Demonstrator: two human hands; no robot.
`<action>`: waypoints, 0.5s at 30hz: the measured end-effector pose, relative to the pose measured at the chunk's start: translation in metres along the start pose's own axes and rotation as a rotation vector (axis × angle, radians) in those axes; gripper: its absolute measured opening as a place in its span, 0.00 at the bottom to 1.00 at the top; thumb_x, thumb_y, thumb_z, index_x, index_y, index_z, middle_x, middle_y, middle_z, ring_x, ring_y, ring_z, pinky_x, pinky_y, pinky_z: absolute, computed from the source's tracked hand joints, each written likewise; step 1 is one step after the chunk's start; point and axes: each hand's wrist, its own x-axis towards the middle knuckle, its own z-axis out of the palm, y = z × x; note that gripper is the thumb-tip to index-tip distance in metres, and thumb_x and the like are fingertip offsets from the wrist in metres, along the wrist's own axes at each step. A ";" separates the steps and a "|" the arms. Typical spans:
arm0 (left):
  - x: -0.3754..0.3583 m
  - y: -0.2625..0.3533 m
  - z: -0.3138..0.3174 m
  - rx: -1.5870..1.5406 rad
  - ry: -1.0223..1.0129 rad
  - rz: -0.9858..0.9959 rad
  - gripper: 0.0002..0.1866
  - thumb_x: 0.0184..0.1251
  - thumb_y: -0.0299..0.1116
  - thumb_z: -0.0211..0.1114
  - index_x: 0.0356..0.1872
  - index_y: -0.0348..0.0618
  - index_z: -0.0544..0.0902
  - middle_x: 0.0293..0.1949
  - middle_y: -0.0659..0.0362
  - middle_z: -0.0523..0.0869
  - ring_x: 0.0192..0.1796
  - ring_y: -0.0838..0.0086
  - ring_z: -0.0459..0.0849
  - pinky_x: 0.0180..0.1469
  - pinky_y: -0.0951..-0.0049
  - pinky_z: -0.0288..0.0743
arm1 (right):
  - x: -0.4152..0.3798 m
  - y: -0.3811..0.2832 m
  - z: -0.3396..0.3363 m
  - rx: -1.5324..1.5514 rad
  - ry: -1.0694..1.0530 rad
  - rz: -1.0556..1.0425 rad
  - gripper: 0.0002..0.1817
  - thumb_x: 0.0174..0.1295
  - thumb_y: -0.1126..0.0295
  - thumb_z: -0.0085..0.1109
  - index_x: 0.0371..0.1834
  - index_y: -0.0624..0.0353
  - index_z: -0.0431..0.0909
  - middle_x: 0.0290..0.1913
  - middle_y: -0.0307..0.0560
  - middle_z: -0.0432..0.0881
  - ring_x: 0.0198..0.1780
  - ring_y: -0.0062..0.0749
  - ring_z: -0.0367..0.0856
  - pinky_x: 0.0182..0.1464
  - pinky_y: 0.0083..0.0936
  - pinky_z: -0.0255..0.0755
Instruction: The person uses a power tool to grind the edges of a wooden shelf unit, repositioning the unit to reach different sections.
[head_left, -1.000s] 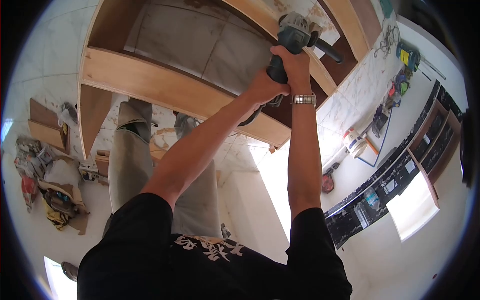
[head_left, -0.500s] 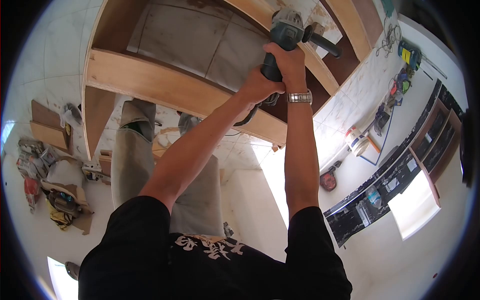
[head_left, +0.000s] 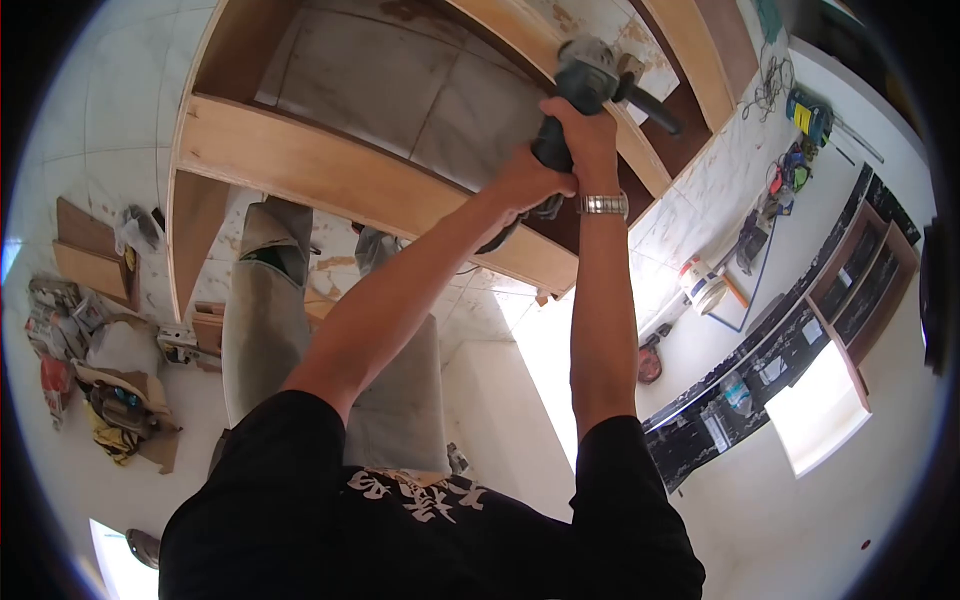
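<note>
Gripping one angle grinder [head_left: 583, 88] at one o'clock in the head view, two hands clench its body: the left hand [head_left: 533, 180] low, the right hand [head_left: 590, 135] above, one wristwatch [head_left: 603, 204] below it. The grinder head meets one wooden cabinet frame [head_left: 330, 170]. Since half a second ago, the grinder has shifted slightly rightward and down.

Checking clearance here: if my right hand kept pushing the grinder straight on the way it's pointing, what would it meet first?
Most likely the wooden rail of the cabinet frame: the grinder in your right hand already has its head at that rail, though depth is hard to judge.
</note>
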 end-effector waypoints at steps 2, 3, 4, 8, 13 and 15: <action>0.000 0.006 -0.007 -0.014 -0.007 -0.038 0.19 0.40 0.27 0.80 0.38 0.39 0.87 0.31 0.59 0.87 0.30 0.73 0.84 0.32 0.72 0.76 | -0.001 -0.003 0.000 0.000 0.015 0.031 0.21 0.48 0.61 0.78 0.37 0.68 0.87 0.31 0.44 0.87 0.34 0.29 0.85 0.40 0.30 0.78; 0.001 0.007 -0.006 0.025 -0.034 -0.048 0.18 0.42 0.26 0.79 0.38 0.39 0.87 0.30 0.59 0.87 0.29 0.73 0.84 0.32 0.71 0.76 | -0.001 0.001 -0.004 0.018 0.040 0.063 0.21 0.47 0.61 0.78 0.37 0.68 0.87 0.32 0.44 0.88 0.34 0.29 0.85 0.40 0.30 0.78; 0.005 0.001 -0.002 0.062 -0.060 -0.057 0.17 0.43 0.26 0.78 0.38 0.39 0.87 0.30 0.59 0.87 0.29 0.74 0.83 0.31 0.71 0.76 | -0.001 0.005 -0.008 0.033 0.065 0.093 0.21 0.47 0.61 0.79 0.37 0.68 0.88 0.32 0.44 0.88 0.34 0.29 0.85 0.40 0.30 0.78; 0.010 -0.009 0.015 0.192 -0.077 -0.025 0.16 0.45 0.26 0.77 0.39 0.39 0.86 0.29 0.59 0.87 0.28 0.74 0.83 0.31 0.70 0.76 | -0.001 0.030 -0.026 0.133 0.127 0.216 0.20 0.47 0.61 0.78 0.36 0.68 0.88 0.32 0.44 0.88 0.33 0.29 0.85 0.40 0.30 0.78; 0.002 -0.001 -0.002 0.036 -0.012 0.026 0.17 0.46 0.26 0.78 0.41 0.40 0.86 0.30 0.60 0.87 0.29 0.74 0.84 0.31 0.71 0.77 | 0.002 0.006 -0.001 0.051 0.003 0.001 0.17 0.50 0.64 0.79 0.34 0.67 0.87 0.30 0.42 0.86 0.27 0.25 0.81 0.31 0.26 0.75; -0.005 0.013 -0.014 -0.008 0.015 0.018 0.17 0.44 0.26 0.78 0.39 0.39 0.87 0.30 0.59 0.88 0.29 0.74 0.84 0.32 0.72 0.77 | 0.006 -0.015 0.017 -0.075 -0.034 -0.025 0.18 0.49 0.63 0.80 0.34 0.67 0.87 0.30 0.41 0.85 0.27 0.25 0.80 0.32 0.27 0.75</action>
